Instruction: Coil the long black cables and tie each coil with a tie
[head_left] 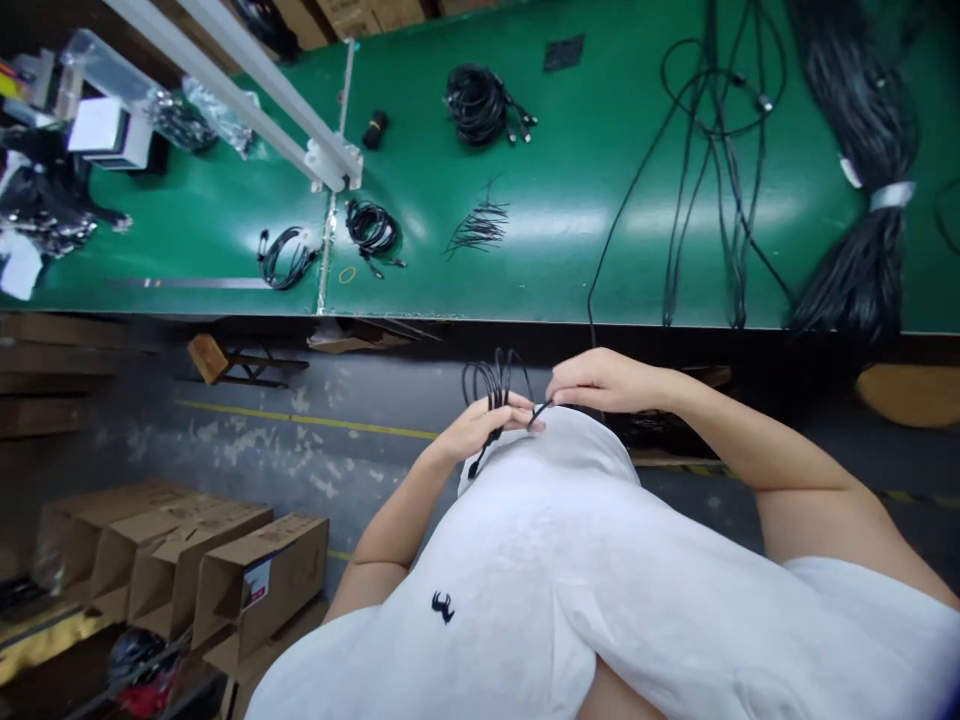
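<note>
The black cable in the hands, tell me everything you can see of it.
The black cable is thin and looks rubber-sheathed, wound into a small bundle of loops. The left hand pinches the loops at their base, so they fan upward above the fingers. One end with a small dark plug hangs below that hand. The right hand pinches a strand beside it, in front of the white shirt. A strand appears to run up to the green table.

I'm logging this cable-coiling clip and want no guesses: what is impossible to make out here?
Head view only:
- Left hand palm side: hidden behind the black cable loops.
- Right hand fingertips: curled under, grip unclear.
- Cable connector types: too small.
- Large cable bundle: cut off by the top edge.
</note>
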